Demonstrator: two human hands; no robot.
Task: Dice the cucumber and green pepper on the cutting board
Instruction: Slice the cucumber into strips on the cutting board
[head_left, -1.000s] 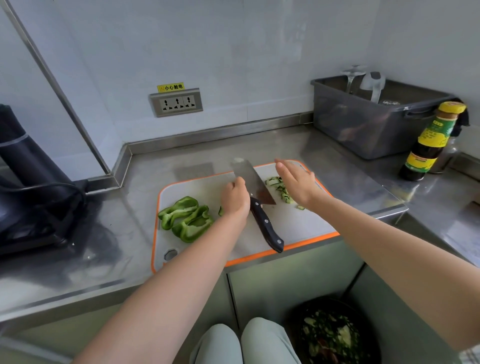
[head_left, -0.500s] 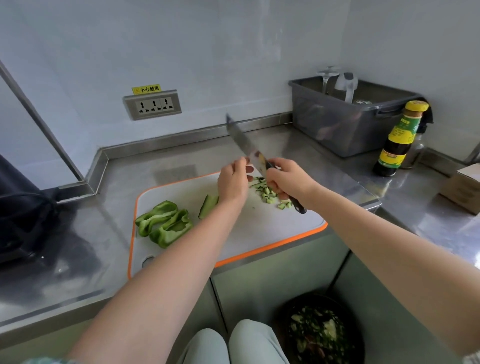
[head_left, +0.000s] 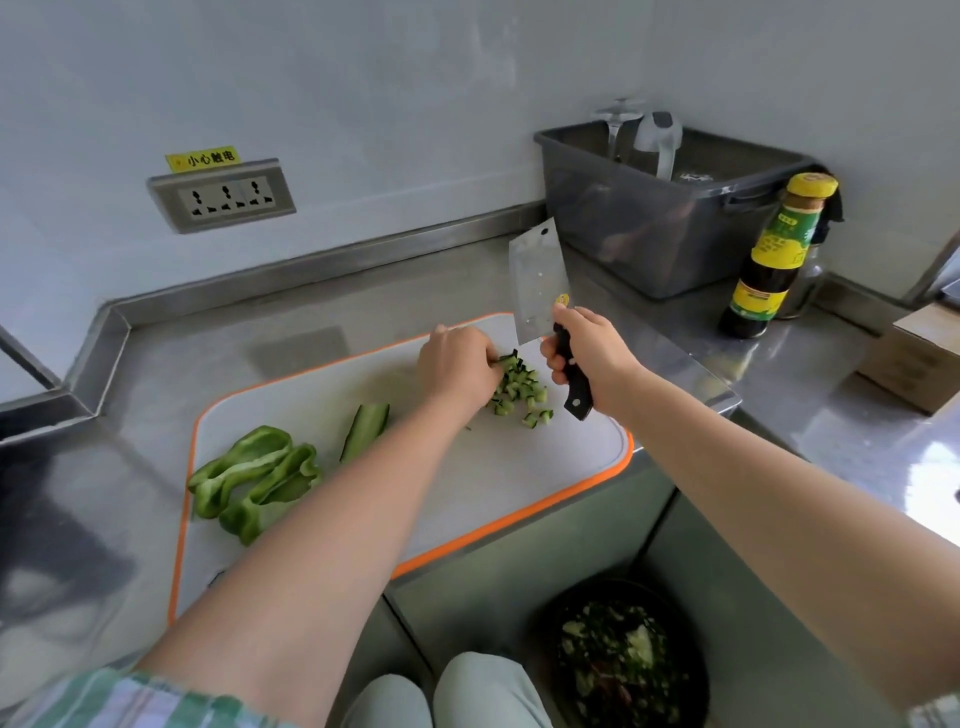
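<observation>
A white cutting board (head_left: 467, 483) with an orange rim lies on the steel counter. Green pepper pieces (head_left: 254, 480) sit at its left end, and a long cucumber piece (head_left: 365, 431) lies beside them. A pile of diced cucumber (head_left: 522, 389) is near the board's far right. My left hand (head_left: 457, 364) rests with curled fingers against the left side of the dice. My right hand (head_left: 587, 345) grips the black handle of a cleaver (head_left: 537, 283), its blade raised and pointing away above the dice.
A grey plastic bin (head_left: 654, 223) with a glass and utensils stands at the back right. A dark sauce bottle (head_left: 769, 260) is next to it, a cardboard box (head_left: 919, 353) at the far right. A waste bin (head_left: 628, 660) with scraps stands on the floor. A wall socket (head_left: 223, 195) is at the back.
The cleaver went from lying on the board to my right hand and is now raised over the dice. My left hand moved from the blade to the diced cucumber.
</observation>
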